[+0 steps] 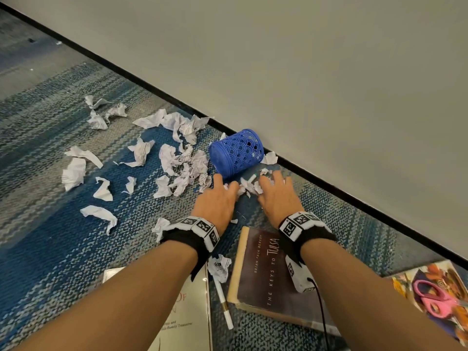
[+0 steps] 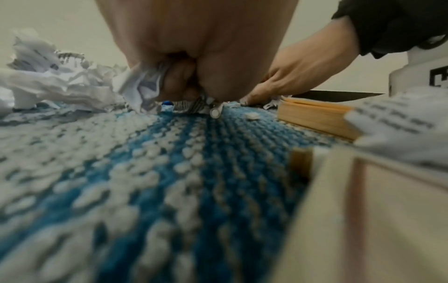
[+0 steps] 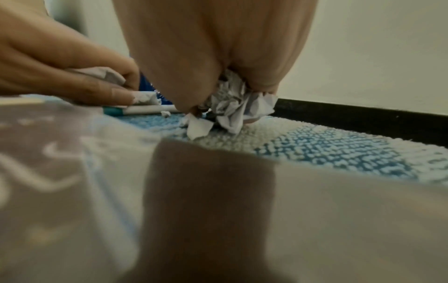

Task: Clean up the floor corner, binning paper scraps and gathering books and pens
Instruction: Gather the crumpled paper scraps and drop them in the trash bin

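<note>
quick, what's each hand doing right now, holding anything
Left hand: fingers curled round crumpled paper scraps on the carpet.
Right hand: fingers curled round a wad of paper scraps.

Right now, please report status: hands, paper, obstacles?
Left hand and right hand both grip paper scraps. Blue basket lies tipped beside them. Pen among scraps.

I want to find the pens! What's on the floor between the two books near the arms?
A white pen and a crumpled paper scrap lie on the carpet between the cream book and the brown book, in the head view.
</note>
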The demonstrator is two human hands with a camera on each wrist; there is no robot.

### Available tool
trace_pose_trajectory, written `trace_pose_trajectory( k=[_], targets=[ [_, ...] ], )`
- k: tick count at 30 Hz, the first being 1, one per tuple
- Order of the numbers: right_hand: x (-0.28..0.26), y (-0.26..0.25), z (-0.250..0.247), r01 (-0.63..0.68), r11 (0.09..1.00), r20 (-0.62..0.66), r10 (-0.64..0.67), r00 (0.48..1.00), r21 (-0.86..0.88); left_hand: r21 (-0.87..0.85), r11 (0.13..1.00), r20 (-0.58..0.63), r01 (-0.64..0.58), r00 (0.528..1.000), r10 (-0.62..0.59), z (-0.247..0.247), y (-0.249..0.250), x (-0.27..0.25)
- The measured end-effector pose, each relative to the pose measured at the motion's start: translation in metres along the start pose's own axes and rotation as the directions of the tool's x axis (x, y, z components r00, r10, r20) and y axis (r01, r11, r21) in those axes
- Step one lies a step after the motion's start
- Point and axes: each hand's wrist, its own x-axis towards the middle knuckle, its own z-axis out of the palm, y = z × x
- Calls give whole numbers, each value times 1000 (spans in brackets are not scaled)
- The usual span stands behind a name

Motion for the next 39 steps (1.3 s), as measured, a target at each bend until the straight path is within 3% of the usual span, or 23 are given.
trace_pose_trajectory(
  k=[3,7,10,13,15,18,24,27,30,32,36,39],
  targets=[
    [-6,12,-9,-1,989,29,-3,1000,149,-2,1000,35,-15,999,15,-4,-1,5],
    [-23,33,-19,-83,958,-106,116,988,274,-96,995,-50,-14,999,9,-14,-1,7],
    [-32,43,-27,-125,958,-57,145,988,259,-92,991,-64,-96,994,91,-19,6,9],
    [-40,46,-30,-44,983,-13,47,999,177,36,969,-32,-243,969,244,-16,16,16],
    [-44,42,-27,40,996,55,-45,997,77,76,960,14,-269,963,269,-12,20,22],
    [-47,26,-19,65,998,132,-64,989,-9,150,950,67,-273,962,265,-9,26,28],
    [-41,15,-5,117,984,154,-95,984,-137,207,958,87,-197,979,183,-10,27,31],
    [-33,24,-14,63,998,214,-56,975,-29,131,967,106,-219,973,206,-14,12,27],
    [-22,31,-30,-114,974,107,95,990,194,-88,979,61,-185,980,191,-15,-14,19],
    [-13,30,-36,-129,954,50,119,992,270,-221,968,4,-118,993,122,-15,-32,10],
    [3,18,-32,-79,958,45,70,997,274,-235,972,-6,21,1000,-23,-8,-57,-6],
    [11,8,-18,-63,985,57,54,997,159,-186,982,56,42,998,-32,1,-61,-6]
  ],
)
